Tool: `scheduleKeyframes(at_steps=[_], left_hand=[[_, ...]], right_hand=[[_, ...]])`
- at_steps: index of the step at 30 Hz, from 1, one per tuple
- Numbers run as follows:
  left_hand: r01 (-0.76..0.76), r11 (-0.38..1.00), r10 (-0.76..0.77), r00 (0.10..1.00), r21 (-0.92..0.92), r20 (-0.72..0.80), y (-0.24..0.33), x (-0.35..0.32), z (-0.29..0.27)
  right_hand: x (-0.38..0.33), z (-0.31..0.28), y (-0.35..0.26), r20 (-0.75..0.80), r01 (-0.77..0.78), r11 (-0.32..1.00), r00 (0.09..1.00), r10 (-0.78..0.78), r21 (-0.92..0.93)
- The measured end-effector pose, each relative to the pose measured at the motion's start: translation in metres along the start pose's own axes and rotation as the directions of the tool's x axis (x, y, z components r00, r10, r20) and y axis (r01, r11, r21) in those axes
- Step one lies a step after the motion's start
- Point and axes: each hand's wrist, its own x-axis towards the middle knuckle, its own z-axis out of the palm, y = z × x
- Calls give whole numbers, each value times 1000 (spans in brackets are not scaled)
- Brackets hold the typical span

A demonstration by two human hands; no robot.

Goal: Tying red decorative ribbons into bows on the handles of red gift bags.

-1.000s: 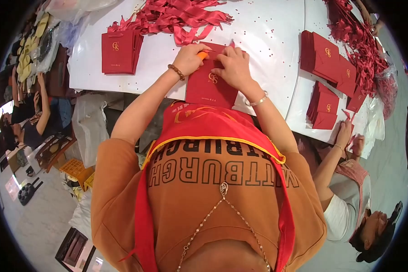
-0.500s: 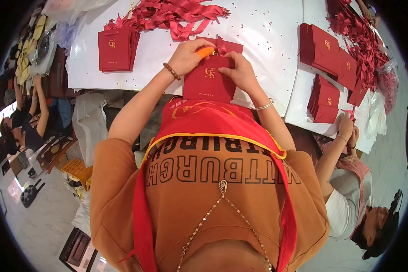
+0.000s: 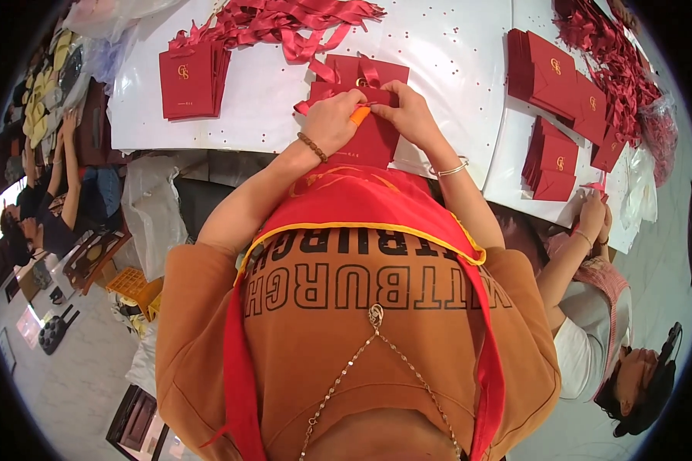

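A dark red paper gift bag [image 3: 346, 146] lies before me at the table's near edge, with a red ribbon [image 3: 370, 71] by its upper part. Closed over the bag's upper part, my left hand [image 3: 332, 123] grips a ribbon; a bit of it sticks out to the left of the fingers. Something bright orange [image 3: 360, 115] shows at that hand's thumb; I cannot tell whether it is worn or held. My right hand [image 3: 409, 115] pinches the bag's upper edge between thumb and forefinger. The ribbon at the fingertips is partly hidden.
Red bags [image 3: 192, 81] stand at the left below a heap of red ribbons [image 3: 284, 27]. More bag stacks [image 3: 542, 69] and ribbons [image 3: 603, 73] lie on the right. A co-worker's hands [image 3: 592, 219] work at the right edge. Small red bits dot the white table [image 3: 454, 92].
The bag's upper part now shows a raised panel between my hands. My left hand has moved down and turned, gripping a ribbon; the right hand has shifted slightly to the bag's edge.
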Motion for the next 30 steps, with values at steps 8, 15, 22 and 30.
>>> scheduleKeyframes(at_steps=[8,15,22,30], left_hand=[[186,975,-186,982,-121,8,-12,6,6],[213,974,-215,976,-73,-27,0,14,7],[269,934,-277,961,-234,-1,2,17,10],[155,987,-150,984,45,-98,19,18,3]], right_hand=[[2,1,4,37,4,999,999,-6,51],[0,3,4,-26,81,997,996,-80,11],[-3,6,3,-100,138,987,984,-146,-83],[-8,2,-2,-113,123,991,985,-128,-49]])
